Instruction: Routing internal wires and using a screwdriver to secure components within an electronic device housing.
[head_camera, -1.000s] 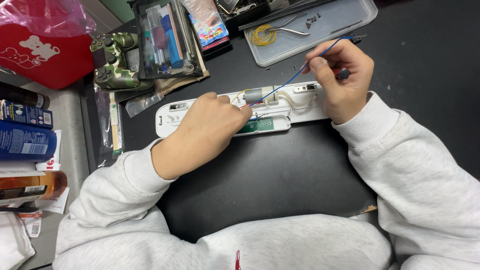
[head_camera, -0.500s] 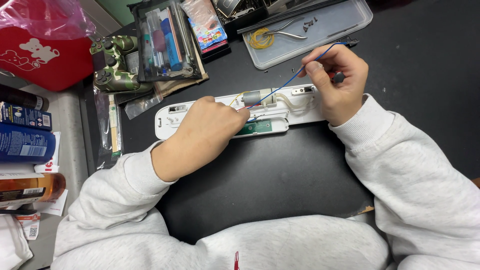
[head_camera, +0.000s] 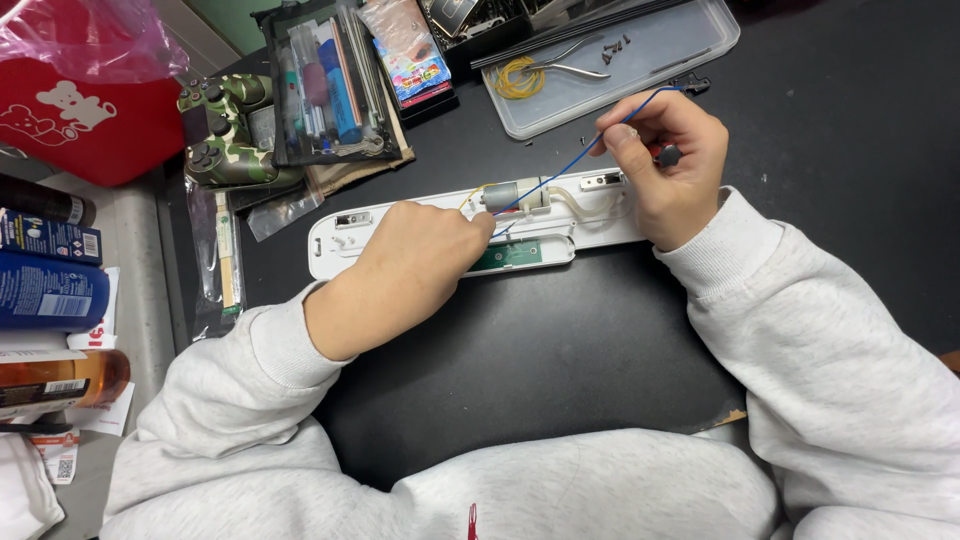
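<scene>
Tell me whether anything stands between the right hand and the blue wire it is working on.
Nothing does: the right hand already pinches the blue wire, which runs free down to the small motor in the white casing, beside the left hand.

Lying flat across black mat: long white opened device casing (head_camera: 345, 240), grey cylindrical motor (head_camera: 503, 194) and green circuit board (head_camera: 508, 256) showing inside. Running taut up-right from motor: thin blue wire (head_camera: 560, 172).

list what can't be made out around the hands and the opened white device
Head view only:
- Left hand fingertips: curled under, so their contact inside the white casing is hidden.
- Blue wire: its lower end vanishes behind the left hand.
- Dark object in the right hand: mostly covered by fingers.
- Screws in the clear tray: too small.
</scene>
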